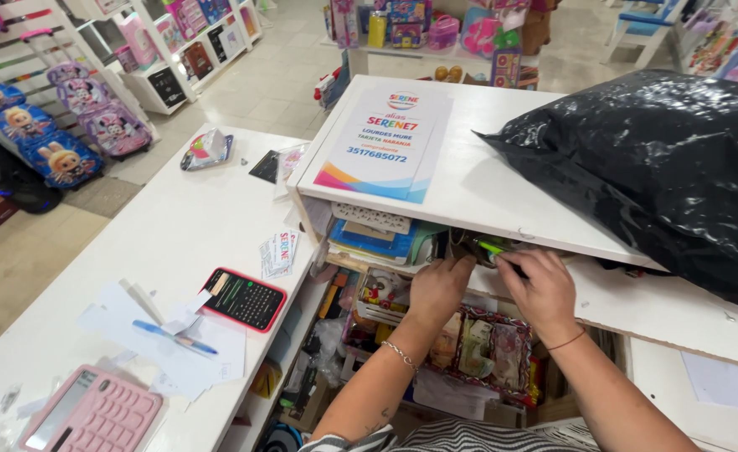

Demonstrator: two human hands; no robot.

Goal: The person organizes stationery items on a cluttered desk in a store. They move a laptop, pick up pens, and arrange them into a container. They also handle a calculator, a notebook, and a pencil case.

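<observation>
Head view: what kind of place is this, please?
Probably a shop's sales counter, perhaps for toys or school goods. Children's trolley backpacks stand on display, shelves hold colourful goods, and a pink calculator lies on the white counter.

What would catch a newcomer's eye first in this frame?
Probably the big black plastic bag lying on the raised white counter at right. Below its edge, the left hand and right hand reach into a cluttered shelf. On the lower counter to the left lie a red-cased phone and a pink calculator.
</observation>
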